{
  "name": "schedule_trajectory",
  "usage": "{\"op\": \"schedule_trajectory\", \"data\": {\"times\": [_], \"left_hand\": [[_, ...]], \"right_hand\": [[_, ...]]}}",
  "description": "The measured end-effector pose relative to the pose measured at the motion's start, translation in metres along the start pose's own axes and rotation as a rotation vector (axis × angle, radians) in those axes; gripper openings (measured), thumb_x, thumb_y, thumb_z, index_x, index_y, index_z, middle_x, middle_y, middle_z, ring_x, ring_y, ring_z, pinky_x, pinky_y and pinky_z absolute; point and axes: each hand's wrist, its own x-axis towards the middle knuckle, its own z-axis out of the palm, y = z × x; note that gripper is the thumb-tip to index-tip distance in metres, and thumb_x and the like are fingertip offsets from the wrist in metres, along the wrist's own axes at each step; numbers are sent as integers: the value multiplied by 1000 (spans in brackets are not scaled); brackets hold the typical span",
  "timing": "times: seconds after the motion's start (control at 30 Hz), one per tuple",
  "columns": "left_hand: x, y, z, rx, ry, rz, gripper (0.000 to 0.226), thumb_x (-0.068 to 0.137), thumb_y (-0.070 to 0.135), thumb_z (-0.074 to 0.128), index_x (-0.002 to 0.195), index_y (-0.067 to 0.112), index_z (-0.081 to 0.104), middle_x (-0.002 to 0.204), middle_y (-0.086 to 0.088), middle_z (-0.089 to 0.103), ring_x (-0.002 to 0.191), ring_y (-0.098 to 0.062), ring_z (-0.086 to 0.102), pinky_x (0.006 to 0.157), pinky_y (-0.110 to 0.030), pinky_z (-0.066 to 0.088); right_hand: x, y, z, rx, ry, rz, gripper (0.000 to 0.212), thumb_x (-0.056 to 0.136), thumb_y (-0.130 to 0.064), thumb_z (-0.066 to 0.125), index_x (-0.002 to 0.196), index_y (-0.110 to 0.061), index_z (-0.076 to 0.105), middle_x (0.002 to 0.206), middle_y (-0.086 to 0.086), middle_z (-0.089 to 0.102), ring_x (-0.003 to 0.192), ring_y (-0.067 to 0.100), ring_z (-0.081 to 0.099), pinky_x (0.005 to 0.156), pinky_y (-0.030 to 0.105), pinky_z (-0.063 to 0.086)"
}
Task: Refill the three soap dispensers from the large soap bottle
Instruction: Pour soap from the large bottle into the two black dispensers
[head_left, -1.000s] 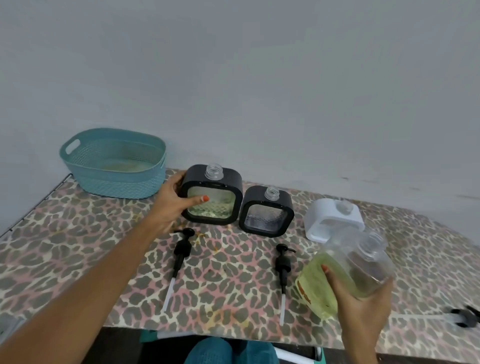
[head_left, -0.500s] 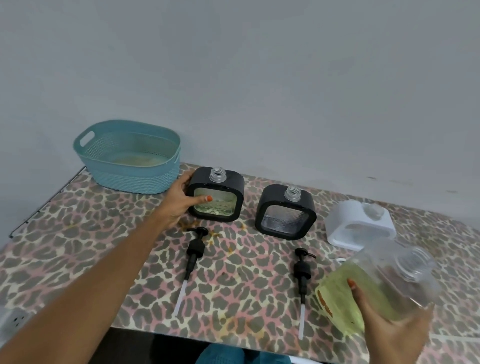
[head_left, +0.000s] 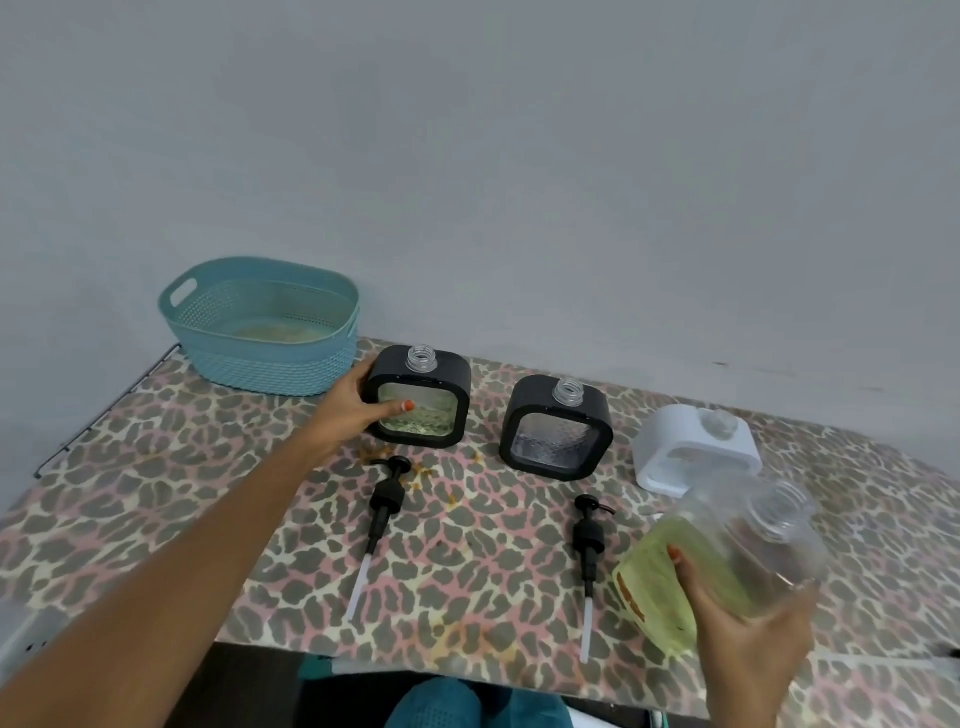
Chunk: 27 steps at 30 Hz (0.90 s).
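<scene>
Two hands are busy: left hand (head_left: 353, 408) reaches out, fingers wrapped round the black dispenser (head_left: 418, 396); right hand (head_left: 748, 639) grips the tilted soap bottle (head_left: 727, 551).

Left to right on the desk (head_left: 182, 467) stand the basket (head_left: 270, 358), left dispenser (head_left: 431, 415), middle dispenser (head_left: 556, 436) and right dispenser (head_left: 675, 441), with the left pump (head_left: 387, 493) and right pump (head_left: 587, 535) lying before the first two dispensers.
</scene>
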Motion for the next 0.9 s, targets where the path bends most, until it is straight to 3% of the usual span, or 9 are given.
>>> {"op": "schedule_trajectory", "data": {"times": [0.03,0.1,0.17,0.27,0.33,0.47,0.57,0.77,0.9], "left_hand": [[-3,2,0,-2,16,21,77,71,6,73,137,13,35,131,-5,50,114,-15,48,96,-29,42],[-9,6,0,-41,52,84,80,69,1,73,137,10,33,140,-6,43,125,-14,42,105,-30,35],[-16,11,-1,-80,90,151,80,67,0,73,136,10,34,141,-6,42,130,-13,38,112,-31,29],[-27,26,2,-98,177,271,70,69,-1,72,131,9,41,134,-3,48,125,-7,41,107,-16,29],[-35,42,9,-108,194,343,59,71,0,71,124,10,46,125,-2,53,121,-6,46,105,-12,30],[-43,67,36,-106,85,408,43,73,4,70,111,16,51,109,7,59,110,-3,54,108,-23,34],[-41,71,63,-86,-46,381,43,74,4,70,110,18,51,113,6,58,113,-5,53,108,-26,34],[-26,52,109,18,-249,300,67,71,6,74,127,19,40,128,3,47,125,-6,39,112,-24,24],[-11,37,124,76,-300,200,87,68,13,77,137,25,25,141,3,36,134,-12,30,106,-24,25]], "right_hand": [[1,1,-1,-41,56,-14,77,58,-19,86,122,-6,44,116,16,58,103,25,56,89,21,44],[-1,-7,-1,-95,57,-21,75,61,-5,82,123,-7,42,110,11,56,98,19,51,86,20,42],[-2,-9,0,-57,27,-22,74,63,-4,81,125,-5,40,107,5,50,96,19,50,85,27,42],[-3,-10,-3,-34,-9,-27,65,65,-4,80,118,-4,41,106,4,49,79,7,51,66,9,38],[-3,-8,-2,-11,-25,-28,63,64,-6,80,115,-3,43,105,4,51,81,10,50,65,6,35],[-1,-3,-2,12,-30,-47,67,63,-10,82,118,-2,43,106,6,51,94,16,49,70,10,37],[-1,-1,-2,31,-46,-51,69,63,-9,81,119,-2,42,107,5,51,95,16,50,71,12,41],[2,8,-2,62,-40,-82,74,61,-12,83,122,-10,42,109,-1,52,95,13,52,79,18,45],[5,20,-1,101,-28,-46,83,58,-31,82,128,-18,40,109,-13,53,96,2,54,80,14,41]]}}
